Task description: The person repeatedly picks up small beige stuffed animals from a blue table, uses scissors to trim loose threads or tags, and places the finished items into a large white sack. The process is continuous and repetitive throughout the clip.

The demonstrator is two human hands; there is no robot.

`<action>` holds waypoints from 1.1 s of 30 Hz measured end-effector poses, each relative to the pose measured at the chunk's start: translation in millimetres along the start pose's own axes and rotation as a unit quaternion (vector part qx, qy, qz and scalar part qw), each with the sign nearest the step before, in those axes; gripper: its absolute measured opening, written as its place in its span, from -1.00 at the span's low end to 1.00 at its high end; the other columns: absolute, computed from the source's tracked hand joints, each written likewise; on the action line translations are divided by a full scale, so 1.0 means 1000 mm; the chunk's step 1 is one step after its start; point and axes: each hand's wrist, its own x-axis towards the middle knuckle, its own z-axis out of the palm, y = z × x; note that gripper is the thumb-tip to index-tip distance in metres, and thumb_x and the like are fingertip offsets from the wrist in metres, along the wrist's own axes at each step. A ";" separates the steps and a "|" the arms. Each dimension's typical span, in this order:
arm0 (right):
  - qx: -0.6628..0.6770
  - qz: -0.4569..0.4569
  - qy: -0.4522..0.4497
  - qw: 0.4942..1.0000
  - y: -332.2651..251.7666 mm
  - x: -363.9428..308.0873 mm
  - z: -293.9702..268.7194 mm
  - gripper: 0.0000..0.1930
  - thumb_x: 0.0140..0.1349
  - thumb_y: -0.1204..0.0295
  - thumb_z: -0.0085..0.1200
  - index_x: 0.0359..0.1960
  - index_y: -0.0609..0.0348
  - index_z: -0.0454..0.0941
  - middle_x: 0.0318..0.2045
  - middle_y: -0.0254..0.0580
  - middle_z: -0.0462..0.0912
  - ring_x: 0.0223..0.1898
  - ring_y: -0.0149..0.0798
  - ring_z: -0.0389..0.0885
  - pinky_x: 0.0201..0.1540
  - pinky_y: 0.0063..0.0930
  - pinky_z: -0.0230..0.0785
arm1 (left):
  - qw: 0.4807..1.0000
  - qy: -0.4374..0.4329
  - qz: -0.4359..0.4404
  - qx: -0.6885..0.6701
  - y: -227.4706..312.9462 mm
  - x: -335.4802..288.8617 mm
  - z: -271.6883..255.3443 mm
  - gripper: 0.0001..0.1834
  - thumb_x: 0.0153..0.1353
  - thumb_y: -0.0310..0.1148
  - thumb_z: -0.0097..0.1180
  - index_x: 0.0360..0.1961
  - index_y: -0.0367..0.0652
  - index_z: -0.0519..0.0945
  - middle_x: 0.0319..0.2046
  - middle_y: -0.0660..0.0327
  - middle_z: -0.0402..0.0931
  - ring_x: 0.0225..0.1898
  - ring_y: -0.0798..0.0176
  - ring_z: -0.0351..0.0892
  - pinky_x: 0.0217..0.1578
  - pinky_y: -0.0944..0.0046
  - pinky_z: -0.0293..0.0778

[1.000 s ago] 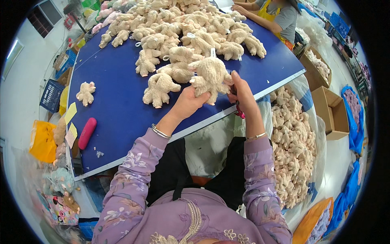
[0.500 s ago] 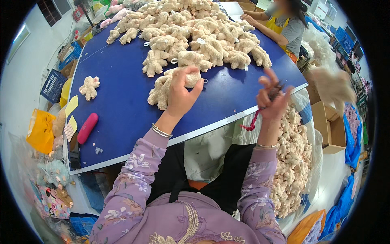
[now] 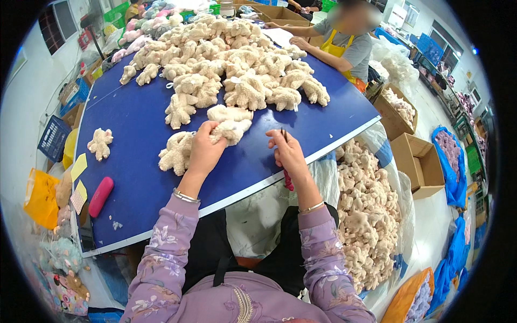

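Note:
My left hand (image 3: 207, 148) is closed on a cream plush toy (image 3: 235, 130) at the near edge of the pile. Another plush toy (image 3: 177, 153) lies just left of that hand. Over the table's front edge, my right hand (image 3: 291, 155) is closed around a small dark pointed tool (image 3: 284, 134). A braided pinkish-red cord (image 3: 288, 181) hangs below the palm from it. Fingers cover most of the tool, so its exact kind is hidden. More cream plush toys (image 3: 245, 90), some with white tags, are heaped beyond my hands on the blue table (image 3: 129, 177).
A lone plush toy (image 3: 100, 144), yellow paper slips (image 3: 79, 167) and a pink case (image 3: 101, 197) lie at the left. A large bag of plush toys (image 3: 371, 220) stands right of my legs, near an open carton (image 3: 417, 164). Across the table sits a co-worker (image 3: 344, 48).
My left hand has come down and closed on a plush toy. My right hand has moved left, toward it. The blurred plush toy in the air at the right is gone from there.

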 end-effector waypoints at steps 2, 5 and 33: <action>-0.024 -0.047 -0.012 0.999 -0.002 -0.002 0.003 -0.61 0.31 0.19 0.04 -0.05 0.30 0.46 -0.36 -0.38 0.52 -0.48 -0.59 0.37 -0.38 -0.66 0.31 | 0.977 -0.050 -0.099 -0.181 0.012 -0.001 -0.002 -0.75 0.12 -0.48 0.13 -0.15 -0.29 0.51 -0.37 0.21 0.57 -0.38 0.33 0.55 -0.36 0.33 0.49; -0.001 -0.100 -0.063 0.993 0.001 -0.007 0.012 -0.62 0.28 0.26 0.10 -0.03 0.32 0.47 -0.32 -0.39 0.53 -0.32 -0.55 0.44 -0.22 -0.64 0.33 | 0.916 -0.128 -0.206 -0.319 0.014 -0.006 0.003 -0.77 0.24 -0.44 0.03 -0.12 -0.33 0.53 -0.34 0.26 0.58 -0.34 0.49 0.52 -0.31 0.46 0.47; 0.109 -0.091 0.032 0.989 -0.005 -0.005 0.024 -0.83 0.20 0.42 0.16 -0.27 0.16 0.43 -0.54 -0.44 0.50 -0.62 -0.60 0.38 -0.64 -0.70 0.19 | 0.929 -0.034 -0.101 -0.354 0.017 -0.011 0.022 -0.68 0.27 -0.47 0.06 0.03 -0.28 0.37 -0.23 0.29 0.46 -0.27 0.49 0.43 -0.22 0.48 0.42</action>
